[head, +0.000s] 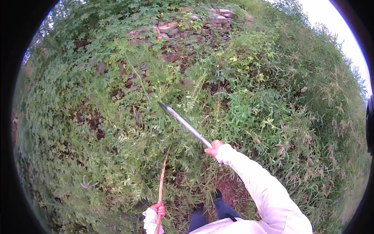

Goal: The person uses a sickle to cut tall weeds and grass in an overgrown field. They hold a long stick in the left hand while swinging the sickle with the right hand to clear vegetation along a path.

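Note:
My right hand (214, 148) grips the lower end of a silvery metal-shafted hand tool (188, 125), its arm stretched forward. The shaft slants up and left to a dark pointed head, which looks like a sickle blade seen nearly edge-on. Low in the view, my left hand (158, 208) is closed around a peeled wooden stick (162, 181). That stick rises from the fist, and its far end goes in among leafy weeds (149, 158), where it is partly hidden. The tool's head is over the greenery, but I cannot tell whether it touches any stems.
A dry-stacked stone wall (217, 22), partly overgrown, stands ahead. Broad-leaved climbing plants (76, 55) cover the left slope. Tall seeding weeds (315, 117) crowd the right. Reddish bare soil with trodden grass (233, 190) lies by my dark-trousered legs (223, 209).

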Tool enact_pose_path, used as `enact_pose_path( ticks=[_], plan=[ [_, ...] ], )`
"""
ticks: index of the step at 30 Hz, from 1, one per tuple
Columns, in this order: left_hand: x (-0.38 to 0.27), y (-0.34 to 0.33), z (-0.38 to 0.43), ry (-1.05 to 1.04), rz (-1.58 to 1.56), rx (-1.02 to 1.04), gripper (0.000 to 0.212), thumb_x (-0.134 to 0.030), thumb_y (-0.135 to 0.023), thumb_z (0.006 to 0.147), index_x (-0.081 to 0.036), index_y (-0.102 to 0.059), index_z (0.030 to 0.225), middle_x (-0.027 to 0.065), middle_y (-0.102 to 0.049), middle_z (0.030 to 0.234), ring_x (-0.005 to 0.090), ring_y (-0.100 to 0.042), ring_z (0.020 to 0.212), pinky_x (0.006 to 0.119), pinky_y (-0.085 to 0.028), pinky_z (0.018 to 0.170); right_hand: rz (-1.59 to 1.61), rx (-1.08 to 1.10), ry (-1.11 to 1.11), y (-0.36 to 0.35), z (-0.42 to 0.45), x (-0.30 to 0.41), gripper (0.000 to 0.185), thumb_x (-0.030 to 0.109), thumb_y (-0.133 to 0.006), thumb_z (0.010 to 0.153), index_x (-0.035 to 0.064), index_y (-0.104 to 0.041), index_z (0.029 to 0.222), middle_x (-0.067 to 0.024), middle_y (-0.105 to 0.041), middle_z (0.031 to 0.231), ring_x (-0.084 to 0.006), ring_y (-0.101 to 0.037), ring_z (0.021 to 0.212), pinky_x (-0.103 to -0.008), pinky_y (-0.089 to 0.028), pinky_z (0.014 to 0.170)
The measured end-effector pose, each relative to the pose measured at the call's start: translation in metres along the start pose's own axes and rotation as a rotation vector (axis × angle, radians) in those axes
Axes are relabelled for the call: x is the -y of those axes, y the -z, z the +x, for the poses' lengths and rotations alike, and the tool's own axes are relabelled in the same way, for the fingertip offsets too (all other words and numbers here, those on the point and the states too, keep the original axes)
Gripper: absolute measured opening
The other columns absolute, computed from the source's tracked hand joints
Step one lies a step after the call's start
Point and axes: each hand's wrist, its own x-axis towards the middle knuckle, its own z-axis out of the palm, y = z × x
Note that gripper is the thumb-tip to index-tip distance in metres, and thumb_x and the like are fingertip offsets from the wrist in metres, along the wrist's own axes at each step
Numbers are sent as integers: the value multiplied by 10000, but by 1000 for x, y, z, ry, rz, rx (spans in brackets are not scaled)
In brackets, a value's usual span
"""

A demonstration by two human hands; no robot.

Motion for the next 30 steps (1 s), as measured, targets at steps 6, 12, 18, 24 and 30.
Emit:
enact_pose_path(
  ticks=[6,12,18,24,30],
  plan=[
    [-3,-24,2,110,-28,-42,227,-289,-515,844,-97,-437,750,-32,-346,528,94,-322,419,257,-296,413,-317,-414,133,69,98,23,372,382,-555,794,54,-562,969,-165,-591,875,-298,-574,825,-378,-451,717],
    [-11,-45,-1,37,160,-224,200,-246,-498,844,-81,-439,745,-30,-341,526,94,-300,410,245,-279,404,-69,-692,-217,-10,-92,-248,324,362,-601,751,39,-588,779,-165,-585,678,-315,-583,655,-395,-451,600],
    [4,23,64,137,348,-206,237,-271,-424,887,-89,-411,735,-20,-307,503,114,-279,398,257,-263,386,151,-605,-529,-74,-267,-232,415,396,-583,689,-18,-604,711,-245,-575,660,-375,-584,665,-411,-467,652],
    [12,36,73,-55,338,-367,230,-319,-392,882,-142,-486,768,-21,-384,536,116,-322,409,240,-272,347,-16,-547,-519,-72,-172,-168,394,367,-605,677,-20,-605,748,-213,-590,674,-354,-599,691,-410,-473,633],
    [-36,37,108,249,99,-132,267,-333,-449,871,-122,-420,711,-35,-318,495,99,-298,388,267,-270,382,163,-509,-542,-69,-281,-138,256,232,-635,722,-9,-567,669,-115,-564,568,-181,-564,533,-331,-449,513]
  ],
)
